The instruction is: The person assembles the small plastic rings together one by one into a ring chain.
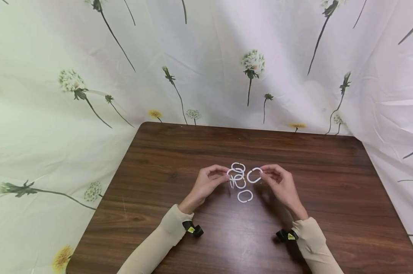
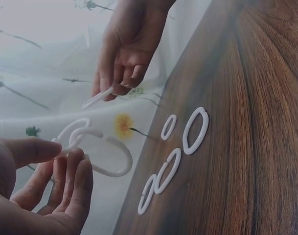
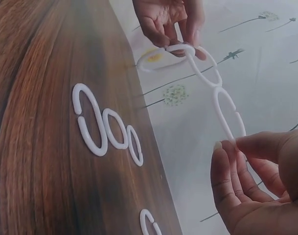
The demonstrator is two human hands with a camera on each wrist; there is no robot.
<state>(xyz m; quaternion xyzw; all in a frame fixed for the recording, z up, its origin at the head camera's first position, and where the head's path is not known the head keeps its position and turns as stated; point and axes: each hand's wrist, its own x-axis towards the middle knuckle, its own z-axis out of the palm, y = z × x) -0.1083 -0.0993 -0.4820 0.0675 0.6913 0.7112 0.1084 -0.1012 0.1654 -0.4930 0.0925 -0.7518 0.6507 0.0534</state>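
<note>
Between thumb and fingertips, my left hand (image 1: 206, 183) pinches white plastic split links. Two of them hook through each other: a larger-looking link (image 2: 127, 152) hangs outward and another loops beside the fingertips. Facing it, my right hand (image 1: 282, 185) pinches one oval white link (image 3: 220, 112) by its end. In the head view this link stands a small gap away from the left hand's links, though they overlap in the right wrist view. Below the hands, several loose white links lie on the dark wooden table (image 1: 158, 190), one link (image 1: 238, 196) nearest me.
A white cloth (image 1: 209, 57) printed with dandelions hangs behind the table and along its sides. The table's far edge (image 1: 247, 128) meets this cloth. Black bands (image 1: 192, 229) with small devices sit on both wrists, over beige sleeves (image 1: 155, 243).
</note>
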